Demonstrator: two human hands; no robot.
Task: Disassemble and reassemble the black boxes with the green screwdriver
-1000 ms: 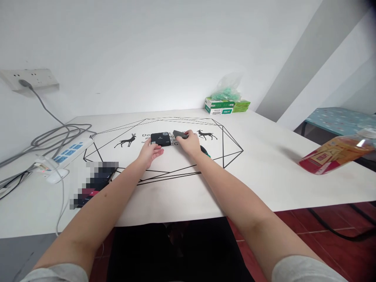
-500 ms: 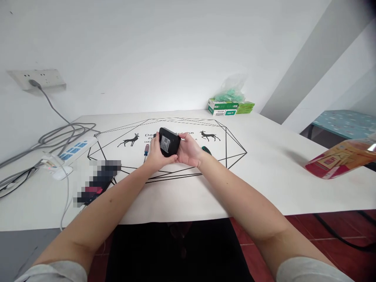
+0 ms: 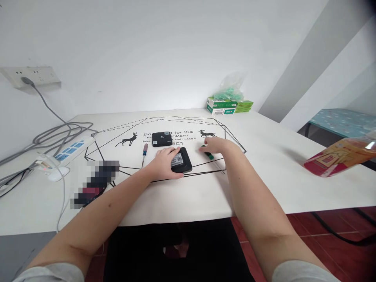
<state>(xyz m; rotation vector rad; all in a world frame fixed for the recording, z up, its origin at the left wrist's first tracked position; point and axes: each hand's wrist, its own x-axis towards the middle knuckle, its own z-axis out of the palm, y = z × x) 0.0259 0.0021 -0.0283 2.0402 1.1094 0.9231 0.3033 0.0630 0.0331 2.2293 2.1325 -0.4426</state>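
Note:
My left hand (image 3: 166,162) is closed over a flat black plastic box (image 3: 185,158), with the thumb at its near edge and the fingers across the top. The box lies on the table with its white label facing up. At a screwdriver with a green and black handle (image 3: 209,154), my right hand (image 3: 216,145) has its fingers bent down around the handle's far end. The shaft points toward me and to the right. Behind the held box lies a second black box (image 3: 162,139). Left of it is a screwdriver with a blue and red handle (image 3: 145,149).
A power strip (image 3: 70,149) and grey cables (image 3: 55,135) lie at the left, near a pixelated dark object (image 3: 96,184). Green and white boxes (image 3: 221,105) with a plastic bag on top stand against the wall. An orange bottle (image 3: 335,156) lies at the right.
The labelled black box has come down from both hands to the table, under my left hand. My right hand has let go of it and moved right to the green screwdriver.

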